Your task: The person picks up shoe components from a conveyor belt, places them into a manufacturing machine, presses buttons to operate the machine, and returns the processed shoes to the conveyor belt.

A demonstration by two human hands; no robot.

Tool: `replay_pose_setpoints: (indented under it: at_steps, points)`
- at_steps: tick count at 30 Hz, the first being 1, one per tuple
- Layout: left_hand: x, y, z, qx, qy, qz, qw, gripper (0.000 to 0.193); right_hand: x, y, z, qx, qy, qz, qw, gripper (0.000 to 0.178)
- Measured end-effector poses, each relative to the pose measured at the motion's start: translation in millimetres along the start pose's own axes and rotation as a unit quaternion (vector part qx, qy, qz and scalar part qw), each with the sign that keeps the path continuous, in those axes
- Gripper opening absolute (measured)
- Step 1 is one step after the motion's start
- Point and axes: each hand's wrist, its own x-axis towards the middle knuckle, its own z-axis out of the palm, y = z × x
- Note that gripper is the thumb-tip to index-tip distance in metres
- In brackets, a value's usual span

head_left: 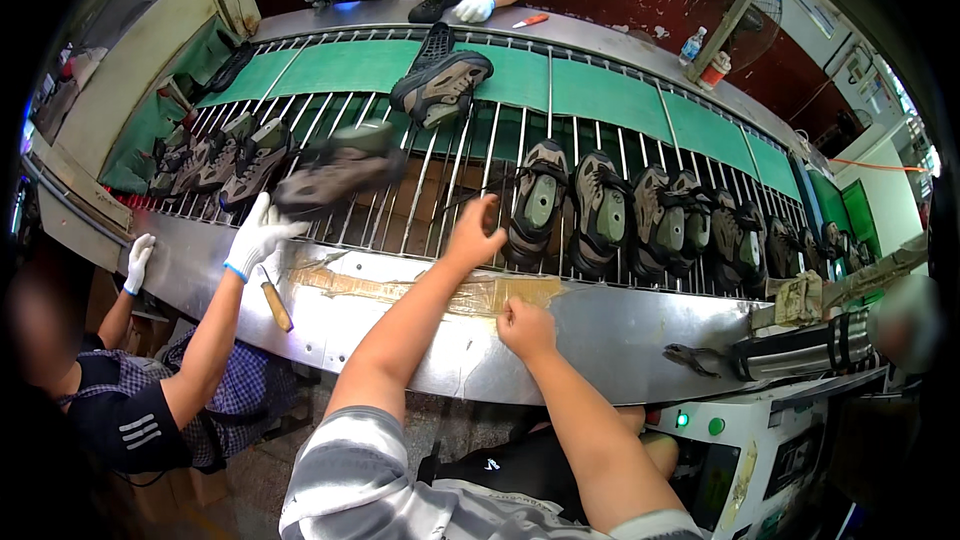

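My left hand (477,232) is over the near edge of the rod rack, its thumb and fingers apart. Close to its fingertips stands a brown-grey shoe (540,205) with a green insole and dark laces; loose lace strands lie by my fingers. I see nothing gripped in that hand. Lower and to the right, my right hand (527,328) is closed at the taped brown cardboard strip (430,292) on the metal ledge; whether it holds anything is hidden. Left of my hands, a motion-blurred shoe (345,170) is above the rods, near a co-worker's white-gloved hand (262,232).
Several shoes line the rods (400,210) on both sides. A shoe pair (440,90) sits on the green belt (600,95). The metal ledge (620,340) carries a wooden-handled tool (275,305). Co-workers stand left and across. A control box (740,440) is at lower right.
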Motion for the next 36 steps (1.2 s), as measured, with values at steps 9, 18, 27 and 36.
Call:
replay_pose_setpoints:
  at_steps: [9, 18, 27, 36]
  points:
    - [64.4, -28.1, -10.1, 0.270, 0.037, -0.081, 0.959, 0.030, 2.4, -5.2, 1.3, 0.016, 0.013, 0.010, 1.000, 0.008]
    - [108.1, 26.0, -14.8, -0.059, -0.067, -0.068, 0.994, 0.037, 5.9, -9.3, 3.5, 0.021, 0.010, 0.012, 1.000, 0.010]
    - [17.7, -15.1, -145.6, 0.269, 0.318, 0.020, 0.909, 0.021, 5.2, -7.4, 9.9, 0.029, 0.015, 0.032, 0.999, 0.010]
    - [-78.8, 3.6, -164.5, 0.429, 0.056, -0.231, 0.871, 0.062, 1.8, -13.7, 10.9, 0.033, -0.001, 0.039, 0.999, 0.008]
